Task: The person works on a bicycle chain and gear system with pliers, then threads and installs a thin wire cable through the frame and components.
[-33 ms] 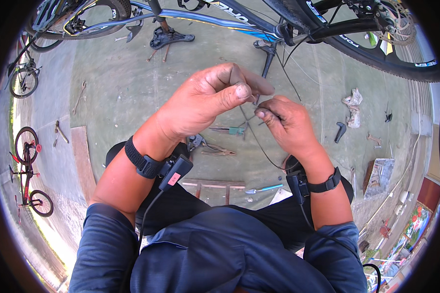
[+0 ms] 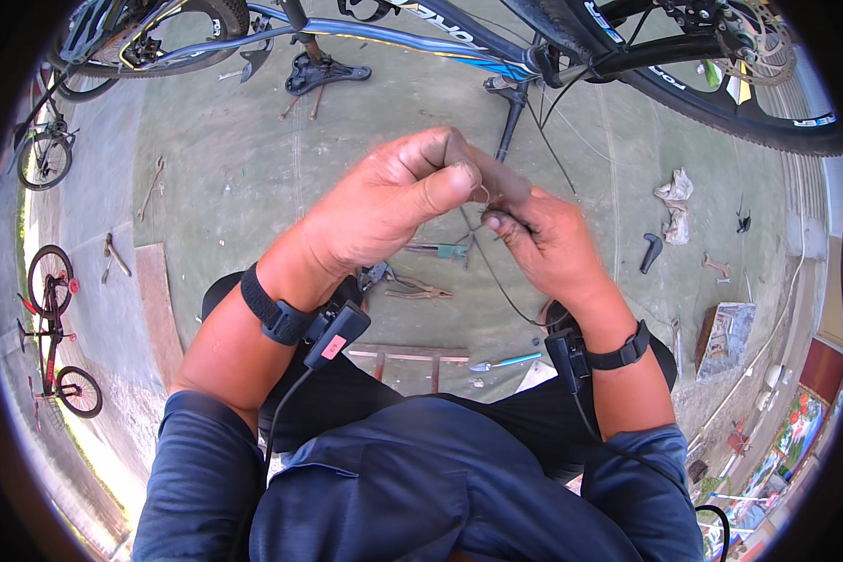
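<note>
In front of my chest, my left hand is closed, with its thumb pressed towards the bent fingers and a bit of thin wire showing at the tip. My right hand pinches a thin dark cable between thumb and forefinger. The hands meet at their fingertips, which hide the cable's end. From there the cable curves down past my right wrist. Beneath the hands lie pliers and a green-handled tool on the floor.
Across the top stands an upside-down bicycle, its saddle at the floor. On the right are a rag, a black-handled tool, a wrench and a metal tray. A red bicycle lies far left.
My right hand has shifted slightly left and up, so its fingers now meet those of my left hand. The left hand has barely moved.
</note>
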A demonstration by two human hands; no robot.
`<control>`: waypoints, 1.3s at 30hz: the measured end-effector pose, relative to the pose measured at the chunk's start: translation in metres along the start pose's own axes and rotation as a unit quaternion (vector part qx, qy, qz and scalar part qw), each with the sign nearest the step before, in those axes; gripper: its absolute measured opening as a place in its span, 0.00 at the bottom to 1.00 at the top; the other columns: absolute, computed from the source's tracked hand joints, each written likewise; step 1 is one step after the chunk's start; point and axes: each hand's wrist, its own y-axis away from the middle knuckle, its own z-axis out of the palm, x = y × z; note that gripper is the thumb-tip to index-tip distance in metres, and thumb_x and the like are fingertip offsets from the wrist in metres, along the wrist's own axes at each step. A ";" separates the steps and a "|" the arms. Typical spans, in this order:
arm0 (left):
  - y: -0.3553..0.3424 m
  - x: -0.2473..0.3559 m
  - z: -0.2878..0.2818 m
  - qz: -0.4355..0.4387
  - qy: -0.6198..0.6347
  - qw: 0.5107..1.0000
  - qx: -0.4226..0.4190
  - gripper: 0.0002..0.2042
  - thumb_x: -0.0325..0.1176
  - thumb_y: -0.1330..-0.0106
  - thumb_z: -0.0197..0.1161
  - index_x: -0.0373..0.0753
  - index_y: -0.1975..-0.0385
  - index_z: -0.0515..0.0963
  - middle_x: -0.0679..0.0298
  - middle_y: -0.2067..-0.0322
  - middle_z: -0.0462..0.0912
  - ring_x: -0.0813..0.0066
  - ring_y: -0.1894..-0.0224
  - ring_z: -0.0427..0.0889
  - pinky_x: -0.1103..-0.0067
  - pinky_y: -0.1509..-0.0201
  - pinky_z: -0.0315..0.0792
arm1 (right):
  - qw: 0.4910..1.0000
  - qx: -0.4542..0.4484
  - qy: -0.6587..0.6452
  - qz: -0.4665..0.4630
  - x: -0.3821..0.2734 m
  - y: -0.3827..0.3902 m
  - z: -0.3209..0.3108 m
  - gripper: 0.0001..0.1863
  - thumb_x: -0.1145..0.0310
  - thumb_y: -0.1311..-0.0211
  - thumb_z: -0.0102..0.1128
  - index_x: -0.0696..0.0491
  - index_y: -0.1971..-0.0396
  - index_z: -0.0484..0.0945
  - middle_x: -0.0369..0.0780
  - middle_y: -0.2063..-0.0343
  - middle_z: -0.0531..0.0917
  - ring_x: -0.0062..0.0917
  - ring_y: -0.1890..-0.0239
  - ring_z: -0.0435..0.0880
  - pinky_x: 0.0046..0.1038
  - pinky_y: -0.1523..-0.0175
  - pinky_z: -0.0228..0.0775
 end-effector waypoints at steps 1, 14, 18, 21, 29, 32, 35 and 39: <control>0.000 -0.003 0.003 -0.011 0.051 0.999 -0.014 0.16 0.47 0.27 0.53 0.41 0.71 0.67 0.57 0.68 0.77 0.62 0.55 0.80 0.67 0.48 0.71 | 1.000 -0.012 -0.009 0.002 -0.003 0.000 0.000 0.04 0.70 0.42 0.64 0.53 0.68 0.83 0.41 0.75 0.81 0.36 0.73 0.80 0.32 0.67 0.71; -0.008 0.017 0.008 -0.057 0.165 0.975 0.137 0.16 0.49 0.24 0.46 0.45 0.71 0.68 0.75 0.85 0.55 0.84 0.83 0.52 0.79 0.70 0.60 | 0.999 -0.004 0.030 -0.020 -0.001 -0.003 -0.012 0.06 0.70 0.42 0.64 0.56 0.69 0.81 0.43 0.74 0.83 0.37 0.73 0.80 0.32 0.67 0.72; 0.012 0.064 -0.058 0.052 0.183 0.954 0.233 0.15 0.46 0.24 0.48 0.46 0.72 0.70 0.77 0.84 0.54 0.86 0.85 0.49 0.82 0.72 0.57 | 0.993 0.057 0.102 0.026 0.018 -0.002 -0.055 0.07 0.68 0.41 0.63 0.56 0.67 0.82 0.44 0.71 0.83 0.35 0.70 0.82 0.30 0.63 0.73; 0.024 0.082 -0.093 0.093 0.172 0.928 0.317 0.15 0.42 0.24 0.47 0.43 0.73 0.69 0.76 0.83 0.55 0.87 0.85 0.50 0.83 0.71 0.56 | 0.985 0.083 0.144 0.056 0.027 0.003 -0.070 0.07 0.69 0.40 0.63 0.56 0.66 0.82 0.44 0.70 0.83 0.34 0.69 0.82 0.28 0.61 0.73; 0.081 0.098 -0.211 0.123 0.097 0.818 0.553 0.13 0.42 0.24 0.47 0.42 0.70 0.66 0.68 0.80 0.67 0.77 0.81 0.64 0.74 0.65 0.65 | 0.978 0.163 0.100 0.078 0.047 0.019 -0.130 0.07 0.72 0.37 0.60 0.59 0.63 0.82 0.41 0.65 0.85 0.21 0.63 0.82 0.24 0.57 0.71; 0.070 0.081 -0.218 -0.041 -0.028 0.786 0.616 0.16 0.48 0.28 0.53 0.39 0.62 0.73 0.60 0.69 0.81 0.67 0.64 0.80 0.70 0.54 0.70 | 0.981 0.115 0.138 0.081 0.042 0.015 -0.122 0.07 0.73 0.38 0.60 0.59 0.63 0.82 0.42 0.66 0.84 0.25 0.64 0.82 0.25 0.57 0.71; 0.072 0.072 -0.223 -0.142 -0.424 0.707 0.548 0.21 0.47 0.33 0.59 0.30 0.60 0.77 0.52 0.65 0.83 0.60 0.61 0.83 0.68 0.52 0.74 | 0.978 0.068 0.188 0.062 0.029 0.008 -0.116 0.08 0.73 0.40 0.61 0.59 0.64 0.82 0.44 0.69 0.83 0.31 0.66 0.82 0.26 0.58 0.71; 0.065 0.066 -0.219 -0.177 -0.681 0.552 0.447 0.25 0.51 0.39 0.61 0.30 0.58 0.79 0.46 0.62 0.84 0.52 0.57 0.83 0.66 0.50 0.74 | 0.979 0.066 0.188 0.043 0.026 0.005 -0.106 0.07 0.74 0.44 0.62 0.57 0.65 0.82 0.43 0.71 0.82 0.35 0.68 0.81 0.29 0.60 0.72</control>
